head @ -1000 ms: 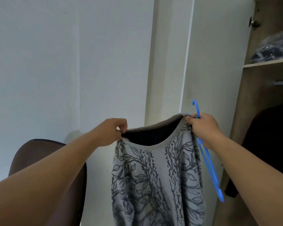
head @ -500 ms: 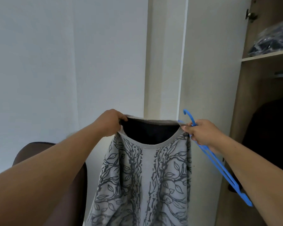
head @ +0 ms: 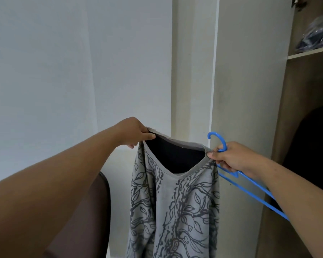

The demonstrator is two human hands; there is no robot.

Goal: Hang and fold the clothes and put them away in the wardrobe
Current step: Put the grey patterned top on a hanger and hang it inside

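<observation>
Left hand [head: 133, 133] and right hand [head: 229, 158] grip grey leaf-print top [head: 173, 205] by neckline, mid-air; right also holds blue hanger [head: 250, 183]. White wall [head: 63, 71], brown chair [head: 97, 211], open wardrobe [head: 306, 108] at right.

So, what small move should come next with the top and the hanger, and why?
Probably slide one arm of the blue hanger into the open neckline of the grey top. The left hand and right hand hold the collar stretched open, and the hanger is outside the garment.

sweater [head: 175, 211] hem cut off below, hanger [head: 250, 187] end behind forearm
</observation>
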